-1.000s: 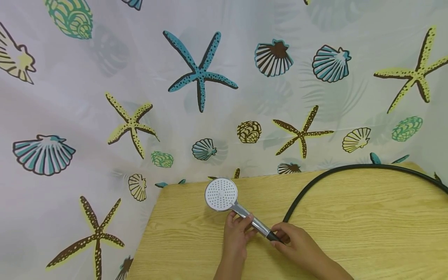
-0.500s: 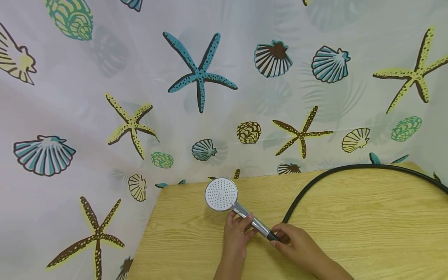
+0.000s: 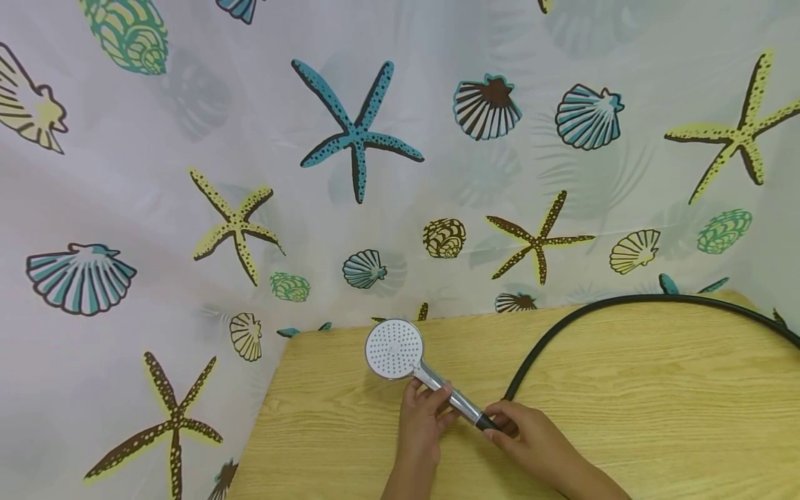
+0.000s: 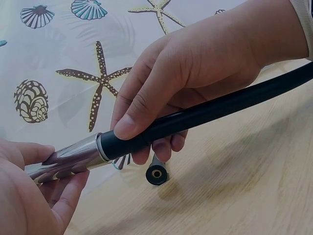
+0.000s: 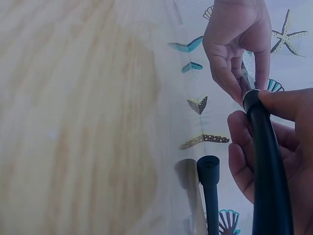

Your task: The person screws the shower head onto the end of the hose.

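In the head view a hand shower (image 3: 394, 349) with a round white spray face slants over the wooden table. My left hand (image 3: 420, 425) holds its chrome handle (image 3: 464, 404) between thumb and fingers. At the handle's lower end, my right hand (image 3: 531, 441) pinches the black end fitting of a hose (image 4: 205, 112), thumb on one side and fingers curled underneath. The fitting sits against the handle's metal rim (image 4: 102, 147) in the left wrist view. Both hands also appear in the right wrist view, close together along the same line, the hose running back toward the camera.
A black tube end (image 4: 156, 174) with a brass-coloured hole lies on the tabletop (image 4: 215, 196). In the head view the black hose (image 3: 625, 298) arcs across the table's back right. A curtain (image 3: 437, 173) printed with shells and starfish hangs behind and to the left.
Hardly anything differs: the view has shifted very slightly. Both hands keep their places on the hand shower and the hose end.
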Demonstrator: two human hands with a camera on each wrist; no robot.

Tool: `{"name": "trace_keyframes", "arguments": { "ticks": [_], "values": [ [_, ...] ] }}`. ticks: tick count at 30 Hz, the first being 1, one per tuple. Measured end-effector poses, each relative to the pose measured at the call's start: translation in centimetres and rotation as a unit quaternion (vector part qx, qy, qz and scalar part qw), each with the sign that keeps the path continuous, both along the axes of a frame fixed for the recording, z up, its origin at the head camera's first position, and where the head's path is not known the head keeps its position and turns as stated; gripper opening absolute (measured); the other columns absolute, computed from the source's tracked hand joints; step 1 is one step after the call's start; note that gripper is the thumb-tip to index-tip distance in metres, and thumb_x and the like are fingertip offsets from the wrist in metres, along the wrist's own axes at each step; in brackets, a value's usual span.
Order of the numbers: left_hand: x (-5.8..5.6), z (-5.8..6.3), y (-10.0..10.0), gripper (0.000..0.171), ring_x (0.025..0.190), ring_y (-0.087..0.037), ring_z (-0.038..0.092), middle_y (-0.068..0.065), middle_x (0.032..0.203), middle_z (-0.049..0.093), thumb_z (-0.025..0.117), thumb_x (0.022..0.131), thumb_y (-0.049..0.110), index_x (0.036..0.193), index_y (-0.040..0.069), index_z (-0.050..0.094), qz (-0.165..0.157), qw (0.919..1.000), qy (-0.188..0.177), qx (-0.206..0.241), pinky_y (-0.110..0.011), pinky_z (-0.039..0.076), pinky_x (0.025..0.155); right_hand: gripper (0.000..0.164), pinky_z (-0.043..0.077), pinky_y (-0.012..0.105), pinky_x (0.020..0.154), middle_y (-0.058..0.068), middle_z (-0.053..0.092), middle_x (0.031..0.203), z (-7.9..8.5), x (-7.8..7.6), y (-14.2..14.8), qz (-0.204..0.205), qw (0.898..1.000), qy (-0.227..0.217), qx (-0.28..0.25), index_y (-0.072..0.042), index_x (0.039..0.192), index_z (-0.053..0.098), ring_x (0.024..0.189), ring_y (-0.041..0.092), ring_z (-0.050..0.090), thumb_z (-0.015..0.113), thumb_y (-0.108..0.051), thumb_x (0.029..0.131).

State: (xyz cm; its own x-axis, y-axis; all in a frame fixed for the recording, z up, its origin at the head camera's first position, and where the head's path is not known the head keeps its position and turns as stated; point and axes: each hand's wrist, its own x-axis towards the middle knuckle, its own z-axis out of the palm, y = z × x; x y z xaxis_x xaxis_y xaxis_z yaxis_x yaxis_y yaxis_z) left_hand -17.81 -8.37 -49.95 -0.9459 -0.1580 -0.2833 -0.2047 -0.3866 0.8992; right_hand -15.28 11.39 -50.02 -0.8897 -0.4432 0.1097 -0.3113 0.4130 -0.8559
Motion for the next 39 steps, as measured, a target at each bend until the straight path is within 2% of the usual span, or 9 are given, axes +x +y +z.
{"name": "trace_keyframes", "arguments": {
  "ticks": [19, 32, 39],
  "values": [
    [-0.12, -0.26, -0.08, 0.059, 0.091, -0.016, 0.072, -0.005, 0.107, 0.067, 0.074, 0.090, 0.009, 0.140, 0.004, 0.045, -0.001, 0.9998, 0.000, 0.020, -0.034, 0.064, 0.081, 0.032, 0.057, 0.017, 0.076, -0.002, 0.073, 0.104, -0.52, -0.04, 0.12, 0.002, 1.000, -0.002, 0.002, -0.011, 0.124, 0.065, 0.089, 0.004, 0.066, 0.063, -0.034, 0.100],
    [-0.04, -0.29, -0.17, 0.065, 0.097, -0.019, 0.072, -0.014, 0.123, 0.067, 0.072, 0.090, 0.010, 0.147, 0.002, 0.042, -0.014, 0.9997, 0.004, 0.017, -0.037, 0.064, 0.086, 0.035, 0.056, 0.017, 0.074, 0.003, 0.073, 0.105, -0.56, 0.02, 0.30, 0.009, 1.000, -0.010, -0.003, -0.009, 0.126, 0.065, 0.088, 0.004, 0.065, 0.061, -0.033, 0.101],
    [-0.15, -0.47, -0.25, 0.065, 0.098, -0.019, 0.072, -0.013, 0.123, 0.067, 0.070, 0.090, 0.012, 0.149, 0.003, 0.042, -0.024, 0.9995, 0.006, 0.019, -0.035, 0.063, 0.085, 0.036, 0.056, 0.017, 0.074, 0.005, 0.073, 0.107, -0.60, 0.01, 0.36, 0.014, 1.000, -0.017, -0.009, -0.008, 0.126, 0.064, 0.088, 0.006, 0.066, 0.059, -0.034, 0.102]
  ]
}}
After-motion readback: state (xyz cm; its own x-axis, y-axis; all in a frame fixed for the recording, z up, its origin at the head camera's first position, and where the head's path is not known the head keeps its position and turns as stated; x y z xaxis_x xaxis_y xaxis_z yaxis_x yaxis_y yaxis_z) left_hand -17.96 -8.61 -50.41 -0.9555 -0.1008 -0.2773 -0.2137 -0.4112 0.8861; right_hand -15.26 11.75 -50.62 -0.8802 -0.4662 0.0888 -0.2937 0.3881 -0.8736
